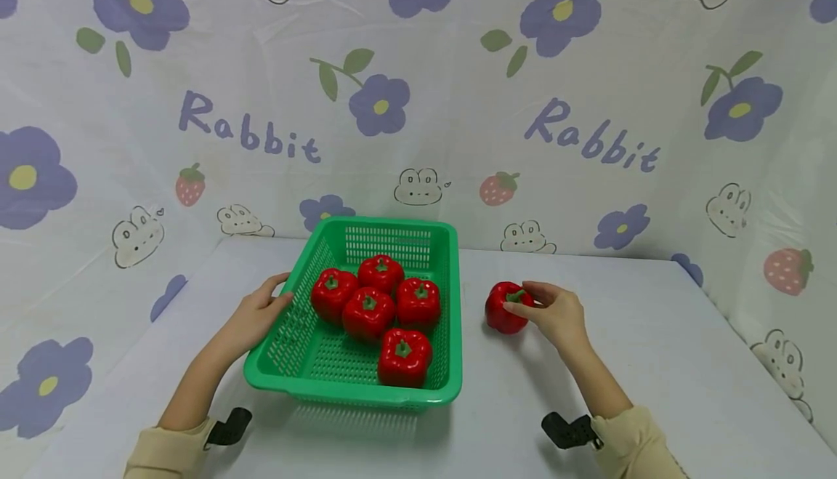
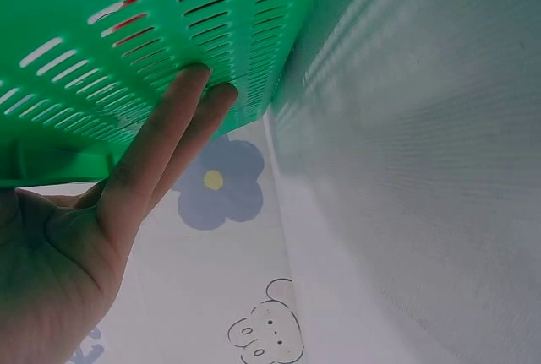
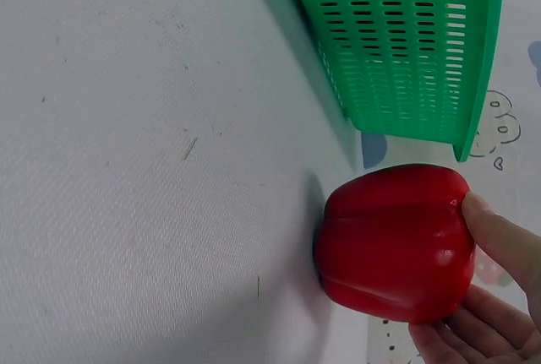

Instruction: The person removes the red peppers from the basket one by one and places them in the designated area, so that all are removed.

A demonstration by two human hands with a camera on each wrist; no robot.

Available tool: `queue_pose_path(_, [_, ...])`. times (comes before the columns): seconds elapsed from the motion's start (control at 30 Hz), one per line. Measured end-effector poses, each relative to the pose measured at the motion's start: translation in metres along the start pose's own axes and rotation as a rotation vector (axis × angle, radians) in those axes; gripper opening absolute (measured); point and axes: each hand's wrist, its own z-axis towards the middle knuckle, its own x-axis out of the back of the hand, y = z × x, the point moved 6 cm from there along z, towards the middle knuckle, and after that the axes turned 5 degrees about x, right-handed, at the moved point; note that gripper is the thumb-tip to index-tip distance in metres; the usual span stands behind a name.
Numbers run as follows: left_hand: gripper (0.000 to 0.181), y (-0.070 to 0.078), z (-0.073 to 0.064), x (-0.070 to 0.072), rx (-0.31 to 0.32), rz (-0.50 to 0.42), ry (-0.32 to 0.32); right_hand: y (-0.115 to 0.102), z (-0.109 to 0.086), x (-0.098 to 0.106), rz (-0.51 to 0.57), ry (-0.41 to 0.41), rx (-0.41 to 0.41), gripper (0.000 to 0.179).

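Note:
A green plastic basket [image 1: 356,394] with slotted walls stands left of the middle of the table, holding several red bell peppers [image 1: 369,314]. Against its left side lies my left hand [image 1: 256,317]. In the left wrist view, straight fingers [image 2: 165,140] touch the outer wall below the rim. To the right of the basket, my right hand [image 1: 556,313] pinches another red bell pepper [image 1: 500,308] near its green stem, between thumb and fingers. The right wrist view shows this pepper [image 3: 393,241] beside the basket wall [image 3: 397,60]; whether its base touches the table cannot be told.
The white table [image 1: 660,341] extends right of the right hand and in front of the basket. Behind it hangs a pale cloth [image 1: 451,115] printed with flowers, rabbits and strawberries. Black wrist devices [image 1: 567,430] sit at both cuffs.

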Motion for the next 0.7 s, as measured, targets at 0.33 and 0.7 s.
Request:
queue_pose_path(0.33, [0.057,-0.001,0.001,-0.001,0.001,-0.011,0.004,0.000,0.000,-0.006,0.063,-0.009,0.011,0.061])
queue_pose_path(0.7, [0.057,-0.002,0.001,-0.002,0.000,-0.030,0.008,0.007,-0.002,-0.011,0.155,-0.046,-0.014,0.073])
